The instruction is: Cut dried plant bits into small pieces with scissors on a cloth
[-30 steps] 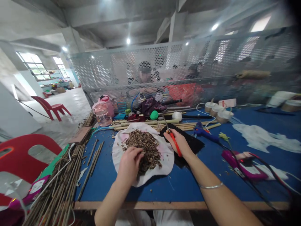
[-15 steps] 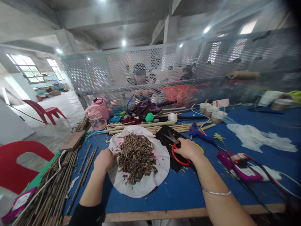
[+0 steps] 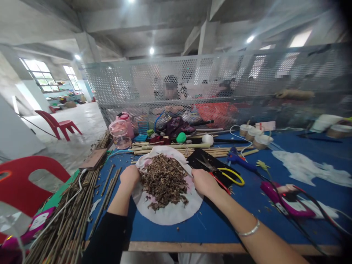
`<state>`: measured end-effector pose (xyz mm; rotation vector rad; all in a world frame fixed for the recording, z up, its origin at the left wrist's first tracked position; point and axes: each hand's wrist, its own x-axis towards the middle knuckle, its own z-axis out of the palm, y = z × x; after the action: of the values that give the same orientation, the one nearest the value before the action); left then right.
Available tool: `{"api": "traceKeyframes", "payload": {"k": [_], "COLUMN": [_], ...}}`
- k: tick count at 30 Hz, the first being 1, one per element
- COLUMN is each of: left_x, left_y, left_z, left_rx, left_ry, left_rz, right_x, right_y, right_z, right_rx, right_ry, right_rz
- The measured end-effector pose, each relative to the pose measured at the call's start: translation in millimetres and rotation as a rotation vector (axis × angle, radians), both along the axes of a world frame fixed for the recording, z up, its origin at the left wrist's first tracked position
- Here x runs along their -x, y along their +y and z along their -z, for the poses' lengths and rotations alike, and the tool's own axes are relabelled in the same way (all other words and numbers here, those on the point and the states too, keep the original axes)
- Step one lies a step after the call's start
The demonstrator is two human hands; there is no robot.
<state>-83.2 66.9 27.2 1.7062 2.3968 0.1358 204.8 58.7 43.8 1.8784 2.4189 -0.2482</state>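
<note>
A round white cloth point(image 3: 167, 217) lies on the blue table, heaped with dry brown plant bits point(image 3: 162, 181). My left hand point(image 3: 130, 178) is closed on the cloth's left edge. On the opposite side, my right hand point(image 3: 202, 180) pinches the right edge, which is lifted a little into a fold. Scissors point(image 3: 232, 176) with one red and one yellow handle rest on a black mat point(image 3: 200, 157), just beyond my right hand; my right hand partly covers the red handle.
Bamboo sticks point(image 3: 170, 150) lie behind the cloth, with green point(image 3: 180, 138) and white balls there. Brown stems point(image 3: 68, 205) are piled at left. A blue glue gun point(image 3: 238, 158), a purple device point(image 3: 286, 200) and cables are at right. Behind a perforated screen point(image 3: 132, 84) sits a person.
My right hand has let go of the scissors, moved left and taken the cloth's right edge. That edge is now raised. The view has shifted slightly.
</note>
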Motion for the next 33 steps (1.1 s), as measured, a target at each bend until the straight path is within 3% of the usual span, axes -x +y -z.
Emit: {"api": "traceKeyframes", "payload": {"k": [4,7,10,13,17,20,26,33], "left_x": [-4,-5,-1,2,6,8,8,11], "left_y": [14,17,11,0,-16,-24,-26,-9], "left_z": [-2.5,-3.7,-3.6,-1.9,2.0,5.0,5.4,-3.1], "left_rx": [-0.010,-0.015,-0.042,-0.008,0.028,0.023,-0.079,-0.128], "left_ry": [-0.002,-0.011,0.012,0.046,0.039,0.028,0.021,-0.084], "left_rz": [0.017,0.036,-0.015,-0.052,-0.043,-0.059,-0.102,-0.150], "right_x": [-7,-13,-2,37,97,119,109,80], "right_y": [-18,-9,32,84,130,146,156,150], "right_z": [-10.2,-22.7,-34.4,-35.3,-20.7,-10.7,-7.0,-6.1], "right_rx": [0.101,0.173,0.076,-0.188,-0.256,-0.272,-0.363,-0.435], "right_ry": [-0.051,-0.038,0.091,0.069,0.060,0.048,0.122,0.315], "right_rz": [-0.042,-0.146,-0.244,-0.282,-0.452,-0.551,-0.542,-0.430]}}
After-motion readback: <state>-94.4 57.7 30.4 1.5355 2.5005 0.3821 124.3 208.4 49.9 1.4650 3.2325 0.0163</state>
